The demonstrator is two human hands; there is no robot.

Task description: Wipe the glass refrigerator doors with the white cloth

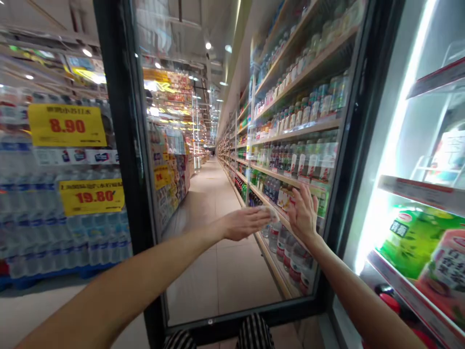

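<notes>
An open glass cooler door (203, 271) with a black frame stands in front of me. My left hand (247, 223) reaches across the pane, its fingers extended together over a small white cloth (271, 213), pressed under the fingertips and partly blurred. To the right of it, my right hand (303, 211) is raised at the glass with its fingers apart and nothing in it. Whether that palm touches the pane I cannot tell. Bottle shelves and an aisle show in the glass behind both hands.
At right is the lit cooler, with green drink packs (414, 237) and a pink pack (445, 271) on its shelf. Stacked water bottles (32, 203) with yellow price signs (67, 125) stand at left. Black-and-white striped fabric (256, 332) shows below the door.
</notes>
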